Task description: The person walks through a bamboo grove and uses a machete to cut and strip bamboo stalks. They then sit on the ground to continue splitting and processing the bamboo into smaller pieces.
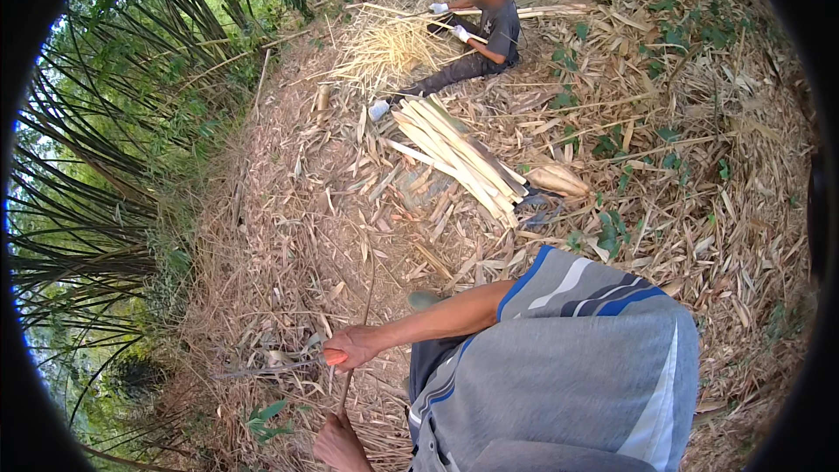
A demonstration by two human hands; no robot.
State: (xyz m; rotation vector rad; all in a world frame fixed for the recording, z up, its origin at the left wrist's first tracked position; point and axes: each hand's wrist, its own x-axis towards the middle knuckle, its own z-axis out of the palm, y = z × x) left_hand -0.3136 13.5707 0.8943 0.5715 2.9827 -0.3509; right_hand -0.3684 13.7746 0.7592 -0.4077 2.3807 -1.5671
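Knife (pixel 280 367) clenched by orange handle in your right hand (pixel 354 347); left hand (pixel 336 446) closed round thin stiff bamboo strip (pixel 363 315), likely splintery, hold low.

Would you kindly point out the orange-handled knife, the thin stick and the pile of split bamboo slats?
orange-handled knife (pixel 336 357), head view, on the orange handle.
thin stick (pixel 368 293), head view, on its upper shaft.
pile of split bamboo slats (pixel 459 157), head view, on the pile's middle.

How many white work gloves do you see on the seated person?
2. One white work glove is on the hand stretched toward the pale bamboo shavings; the other glove is nearer the seated person's lap.
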